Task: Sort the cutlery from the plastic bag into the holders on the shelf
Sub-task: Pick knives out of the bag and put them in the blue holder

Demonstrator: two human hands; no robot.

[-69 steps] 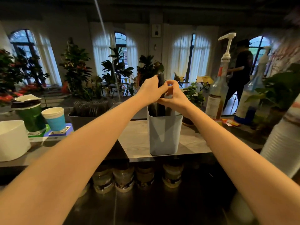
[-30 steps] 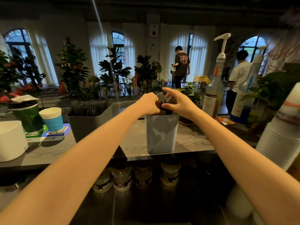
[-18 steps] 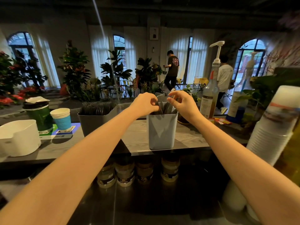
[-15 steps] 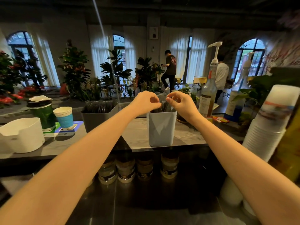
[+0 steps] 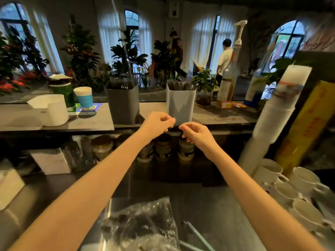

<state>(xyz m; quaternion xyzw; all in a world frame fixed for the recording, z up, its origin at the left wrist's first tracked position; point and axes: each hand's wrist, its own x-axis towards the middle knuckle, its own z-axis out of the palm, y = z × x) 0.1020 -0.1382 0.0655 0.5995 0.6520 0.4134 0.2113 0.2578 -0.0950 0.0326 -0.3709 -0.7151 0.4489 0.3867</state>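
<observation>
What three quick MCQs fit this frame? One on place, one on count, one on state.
1. Where does the plastic bag lie?
A. On the floor
B. On the lower counter, nearest the camera
C. Hanging from a hook

2. How many cutlery holders stand on the shelf?
A. One
B. Two
C. Four

3. What do the left hand and right hand hold?
A. A fork each
B. The bag
C. Nothing visible

Answers:
1 B: the bag sits at the bottom of the view, below the shelf.
2 B: only a dark grey holder and a light grey holder stand there, both with cutlery in them.
3 C: both hands are loosely curled in front of the shelf edge, with nothing in them.
</observation>
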